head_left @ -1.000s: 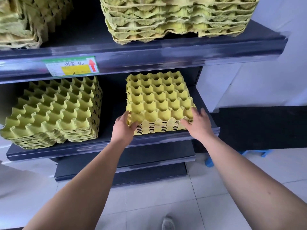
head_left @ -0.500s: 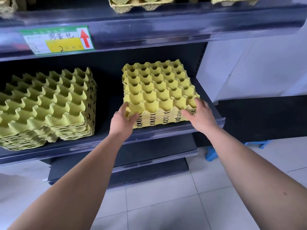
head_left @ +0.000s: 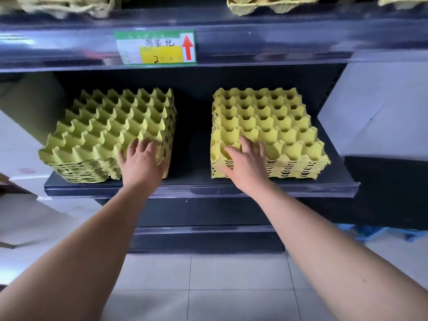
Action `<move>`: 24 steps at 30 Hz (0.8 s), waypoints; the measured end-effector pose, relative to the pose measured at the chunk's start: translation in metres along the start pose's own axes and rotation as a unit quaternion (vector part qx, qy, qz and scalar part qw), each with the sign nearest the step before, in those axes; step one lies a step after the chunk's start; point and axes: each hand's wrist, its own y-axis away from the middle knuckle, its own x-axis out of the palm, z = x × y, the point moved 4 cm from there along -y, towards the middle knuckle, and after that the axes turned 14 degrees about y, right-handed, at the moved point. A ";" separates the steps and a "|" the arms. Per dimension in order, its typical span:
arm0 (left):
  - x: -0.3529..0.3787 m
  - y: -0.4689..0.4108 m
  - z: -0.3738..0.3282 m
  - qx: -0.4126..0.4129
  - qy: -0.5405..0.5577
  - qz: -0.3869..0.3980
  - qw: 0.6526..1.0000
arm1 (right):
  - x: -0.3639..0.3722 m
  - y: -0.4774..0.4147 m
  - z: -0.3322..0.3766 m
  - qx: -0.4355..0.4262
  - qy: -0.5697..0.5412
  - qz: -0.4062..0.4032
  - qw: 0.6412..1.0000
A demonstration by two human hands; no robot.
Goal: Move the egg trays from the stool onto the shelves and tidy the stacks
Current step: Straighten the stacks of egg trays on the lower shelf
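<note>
Tidying step: left hand (head_left: 141, 163) lay spread on skewed left stack (head_left: 102, 135), right hand (head_left: 247, 164) spread on right stack (head_left: 278, 126). Squaring the left seemed due.

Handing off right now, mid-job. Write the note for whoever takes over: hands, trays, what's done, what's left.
Left hand: open, fingers spread on the front right corner of the left stack.
Right hand: open, resting on the front left corner of the right stack.
Both stacks sit apart on the middle shelf; more trays on the upper shelf.
Done: right stack looks square.
Left to do: left stack is skewed, lower trays ragged; square it. Blue stool shows only partly, blurred; check it for trays.
</note>
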 end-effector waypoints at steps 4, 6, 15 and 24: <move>0.002 -0.001 0.006 -0.005 -0.046 0.013 0.999 | 0.008 -0.012 0.002 0.028 -0.016 -0.003 0.999; 0.003 0.002 0.003 0.008 -0.060 0.011 0.998 | 0.008 -0.017 0.005 0.034 -0.016 -0.005 0.999; 0.001 -0.004 0.002 0.047 -0.061 0.060 0.995 | 0.005 -0.014 0.010 0.037 -0.019 -0.008 0.999; 0.001 -0.002 0.015 0.008 -0.031 0.086 0.996 | -0.001 0.005 0.001 0.083 -0.008 0.045 0.996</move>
